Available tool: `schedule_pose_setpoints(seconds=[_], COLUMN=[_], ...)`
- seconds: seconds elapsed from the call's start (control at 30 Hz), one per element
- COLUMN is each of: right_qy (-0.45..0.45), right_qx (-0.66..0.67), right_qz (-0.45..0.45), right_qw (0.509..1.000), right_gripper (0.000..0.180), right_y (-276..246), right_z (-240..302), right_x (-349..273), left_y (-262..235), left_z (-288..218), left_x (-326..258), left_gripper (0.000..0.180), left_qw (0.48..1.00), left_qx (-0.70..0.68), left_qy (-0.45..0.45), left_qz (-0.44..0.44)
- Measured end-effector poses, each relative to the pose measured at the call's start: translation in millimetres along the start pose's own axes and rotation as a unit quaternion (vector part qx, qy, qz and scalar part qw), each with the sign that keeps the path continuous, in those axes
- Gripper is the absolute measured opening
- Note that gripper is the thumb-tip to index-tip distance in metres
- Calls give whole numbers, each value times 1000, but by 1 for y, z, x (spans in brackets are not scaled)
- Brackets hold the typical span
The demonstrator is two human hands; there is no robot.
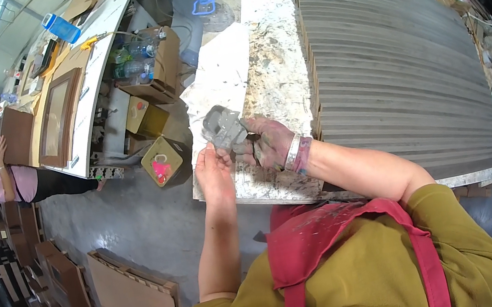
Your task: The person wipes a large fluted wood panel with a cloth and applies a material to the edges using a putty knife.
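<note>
In front of me, over the near left corner of the paint-stained worktable (270,50), is a grey-smeared container (223,126) with an open top, like a cut-off plastic tub. My left hand (213,167) is bare, its fingers pinched at the container's near edge. From the right, my right hand (273,142) grips the container's side with bent fingers; it looks purple and grey with stains, and a pale band circles the wrist. What lies inside the container is hard to make out. Beside my right hand, long grey-brown strips (396,74) lie side by side across the table.
White paper (226,58) covers the table's left part. On the floor to the left stand a bin (163,161) with a pink thing inside and a carton of bottles (168,68). Beyond, a person (3,176) holds a brown panel at another bench. Boards (137,301) lean lower left.
</note>
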State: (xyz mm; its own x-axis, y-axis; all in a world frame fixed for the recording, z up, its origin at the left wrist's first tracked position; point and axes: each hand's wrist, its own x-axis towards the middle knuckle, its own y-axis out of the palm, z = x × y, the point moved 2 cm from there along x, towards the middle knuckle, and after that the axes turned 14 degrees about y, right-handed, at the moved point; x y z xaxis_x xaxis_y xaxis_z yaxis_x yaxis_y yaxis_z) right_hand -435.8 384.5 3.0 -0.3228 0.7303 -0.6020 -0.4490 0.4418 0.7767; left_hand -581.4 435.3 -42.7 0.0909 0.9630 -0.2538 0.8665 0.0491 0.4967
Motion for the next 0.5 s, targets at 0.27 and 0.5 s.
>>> schedule_pose_setpoints(seconds=[0.27,0.5], right_qy=[38,-26], right_qx=[-25,-128], right_qz=[-26,-13], right_qw=[999,991], right_gripper=[26,27], right_y=[-8,-26], right_z=[-4,10], right_x=[2,4], left_y=[-4,-1], left_z=[-2,-35], left_x=[21,32], left_gripper=[17,19], left_qw=[994,932], left_qx=[67,264], left_qy=[87,242], left_qz=[-28,63])
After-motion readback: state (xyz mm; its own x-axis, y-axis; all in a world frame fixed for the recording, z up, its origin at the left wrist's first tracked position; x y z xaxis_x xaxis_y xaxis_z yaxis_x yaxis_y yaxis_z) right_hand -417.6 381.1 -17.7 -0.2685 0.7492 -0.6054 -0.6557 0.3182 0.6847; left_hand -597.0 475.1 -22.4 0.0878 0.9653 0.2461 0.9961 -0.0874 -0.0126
